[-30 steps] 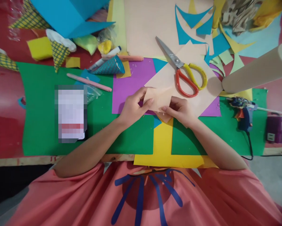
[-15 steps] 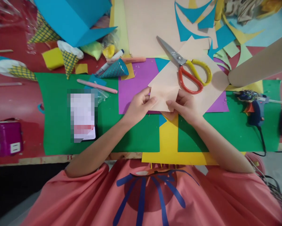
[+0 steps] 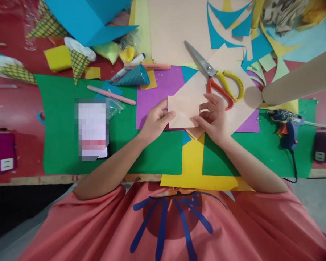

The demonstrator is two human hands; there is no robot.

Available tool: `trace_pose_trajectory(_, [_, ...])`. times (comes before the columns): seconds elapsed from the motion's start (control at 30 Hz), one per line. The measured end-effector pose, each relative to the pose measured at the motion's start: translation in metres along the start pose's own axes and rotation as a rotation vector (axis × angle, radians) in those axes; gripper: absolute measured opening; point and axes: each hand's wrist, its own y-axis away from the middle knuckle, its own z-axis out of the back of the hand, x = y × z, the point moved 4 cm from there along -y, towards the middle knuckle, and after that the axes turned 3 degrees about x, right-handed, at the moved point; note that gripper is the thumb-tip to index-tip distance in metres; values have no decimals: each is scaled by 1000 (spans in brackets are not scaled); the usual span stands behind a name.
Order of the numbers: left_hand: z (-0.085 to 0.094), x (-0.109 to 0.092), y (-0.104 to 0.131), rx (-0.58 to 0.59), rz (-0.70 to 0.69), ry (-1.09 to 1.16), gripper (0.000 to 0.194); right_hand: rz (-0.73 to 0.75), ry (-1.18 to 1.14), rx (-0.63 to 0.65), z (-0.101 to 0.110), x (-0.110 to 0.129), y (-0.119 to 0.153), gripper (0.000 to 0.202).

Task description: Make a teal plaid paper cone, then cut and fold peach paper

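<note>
A small peach paper piece [image 3: 183, 110] is held up between both hands over the purple sheet. My left hand [image 3: 157, 121] pinches its left edge between thumb and fingers. At the lower right corner, my right hand [image 3: 213, 117] grips it with the thumb and a finger, the other fingers lifted and bent. Behind the hands lies a larger peach sheet [image 3: 241, 105], turned at an angle. On that sheet rest scissors [image 3: 209, 69] with one red and one yellow handle, close beyond my right hand.
A phone [image 3: 93, 130] lies left on the green sheet [image 3: 62, 156]. A pink pen [image 3: 111, 95] and a blue patterned cone [image 3: 134, 77] are behind it. At right are a glue gun [image 3: 290, 130] and a large pale roll [image 3: 298, 78]. Blue paper scraps [image 3: 229, 16] lie at the back.
The right hand's upper fingers have lifted and spread from the small paper, which now shows more of its face. The view has shifted slightly.
</note>
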Motion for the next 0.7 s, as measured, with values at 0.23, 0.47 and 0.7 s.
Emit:
trace_pose_trajectory(0.23, [2, 0, 2, -12, -2, -15, 53, 256, 331, 102, 3, 11, 5, 31])
trace_pose_trajectory(0.47, [8, 9, 2, -12, -65, -209, 53, 229, 390, 146, 1, 13, 5, 32])
trace_pose_trajectory(0.7, [8, 11, 6, 0, -82, -304, 51, 268, 417, 200, 3, 14, 6, 20])
